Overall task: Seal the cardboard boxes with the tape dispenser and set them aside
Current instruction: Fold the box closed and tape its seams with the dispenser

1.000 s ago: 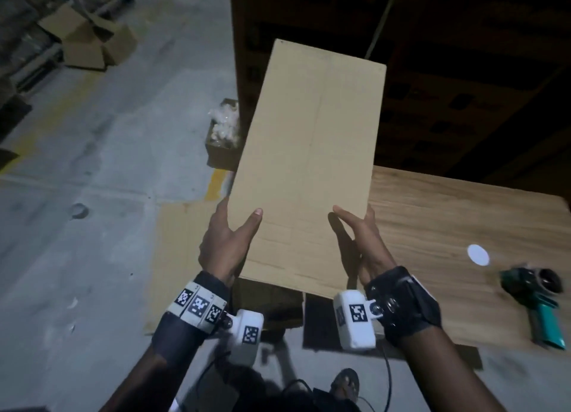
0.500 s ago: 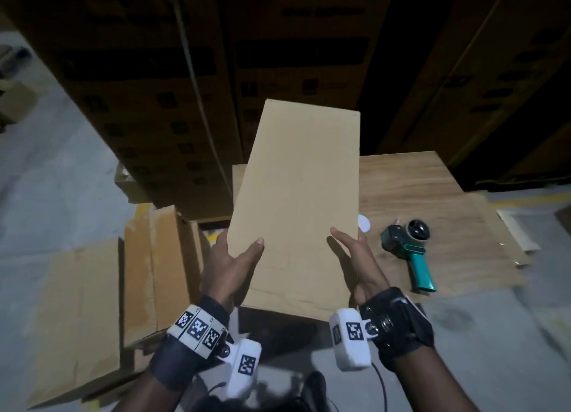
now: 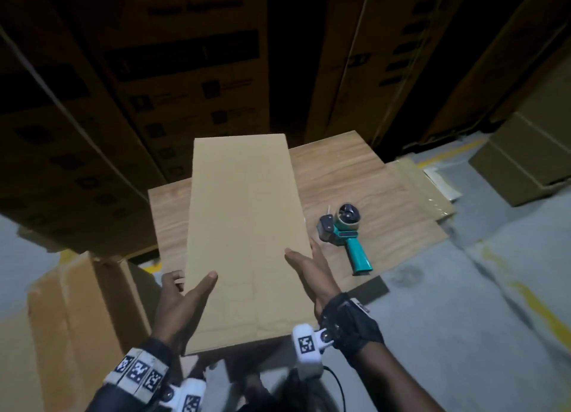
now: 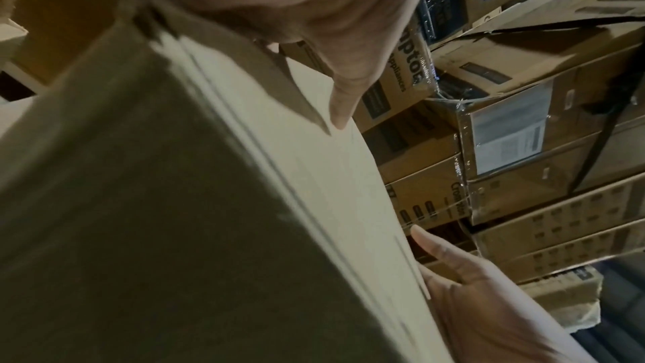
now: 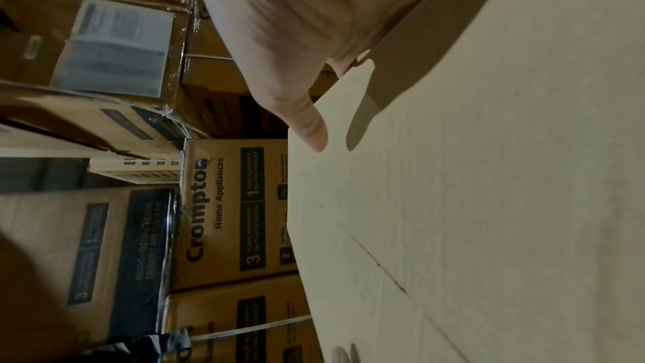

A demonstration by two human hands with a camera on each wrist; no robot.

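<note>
Flattened cardboard box (image 3: 244,241) held at centre over the wooden table (image 3: 364,195) | left hand (image 3: 182,306) pinching its 7 o'clock edge, thumb on top | right hand (image 3: 312,272) pinching the 4 o'clock edge | tape dispenser (image 3: 346,235) on table at 3 o'clock, untouched

One flattened cardboard box (image 3: 247,235) is held up by two hands, the left hand (image 3: 182,306) at its left edge and the right hand (image 3: 312,275) at its right edge. One wooden table (image 3: 370,195) carries one teal tape dispenser (image 3: 346,235), which lies near the table's front right corner. On the floor to the left of the table are at least two more plain cardboard pieces (image 3: 77,319), and behind the table stands a wall of printed cartons (image 3: 185,71), too many and too dark to count.
</note>
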